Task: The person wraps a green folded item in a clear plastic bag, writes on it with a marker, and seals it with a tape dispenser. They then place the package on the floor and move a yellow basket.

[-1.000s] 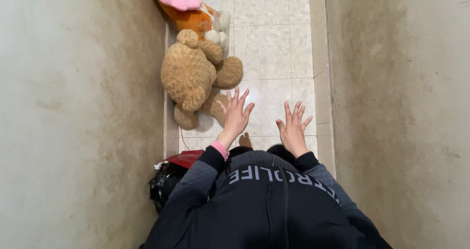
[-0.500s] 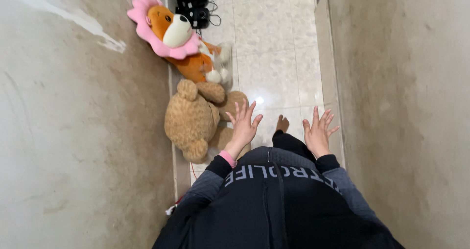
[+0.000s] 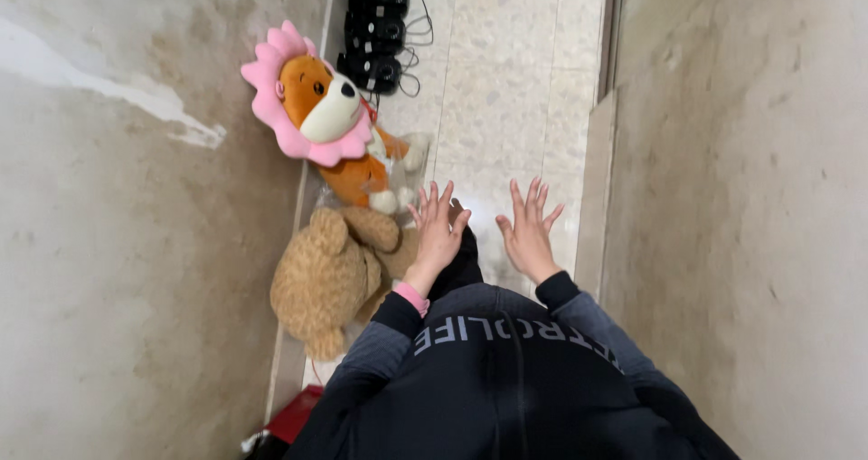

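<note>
Two stained, weathered walls [image 3: 117, 270] are running down both sides of a narrow passage, and a pale speckled tile floor [image 3: 506, 89] is lying between them. The person's dark jacket [image 3: 497, 388] is filling the bottom of the view. Against the left wall a tan teddy bear [image 3: 330, 279] is lying on the floor, its feet pointing towards the bottom of the view. Just beyond it — their bodies touching or nearly so — an orange plush lion [image 3: 330, 121] with a pink petal mane and white muzzle is leaning at the wall's foot. Farther up the floor, a row of small black devices [image 3: 375, 35] with thin cables is sitting beside the same wall.

Both hands are reaching out in front, holding nothing, fingers spread wide. The left hand [image 3: 438, 229] is hovering over the bear's upper arm and the lion's white paws, nearest to the bear; whether it is touching either, I cannot tell. The right hand [image 3: 527, 234] is hanging over bare tiles, apart from the toys. At the bottom left, a red object [image 3: 294, 417] is peeking out beside the jacket.
</note>
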